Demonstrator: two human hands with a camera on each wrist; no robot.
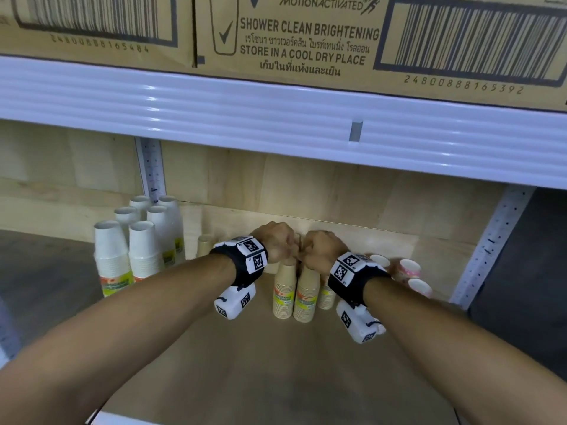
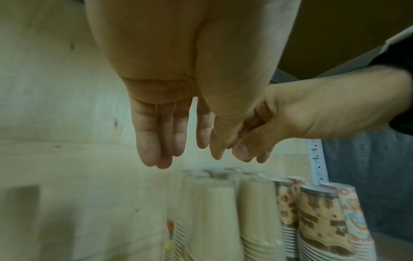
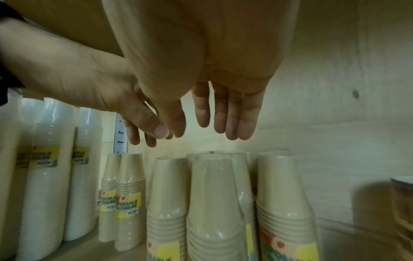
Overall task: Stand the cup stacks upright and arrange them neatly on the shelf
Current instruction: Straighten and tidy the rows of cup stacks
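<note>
Several tan cup stacks [image 1: 285, 289] [image 3: 214, 203] stand upright, mouths down, in the middle of the wooden shelf [image 1: 276, 363]. Directly above them hover both hands, side by side and almost touching. My left hand [image 1: 276, 240] [image 2: 178, 155] points its straight fingers down at the stacks and holds nothing. My right hand [image 1: 322, 250] [image 3: 212, 130] does the same, fingertips a short gap above the stack tops. A smaller tan stack [image 1: 205, 245] [image 3: 129, 203] stands further left.
Tall white cup stacks [image 1: 129, 256] [image 3: 49, 167] stand grouped at the left. Patterned cup stacks [image 1: 409, 269] [image 2: 319, 220] stand at the right by the metal upright [image 1: 491, 246]. The upper shelf edge [image 1: 276, 118] carries cardboard boxes [image 1: 306, 32] close overhead.
</note>
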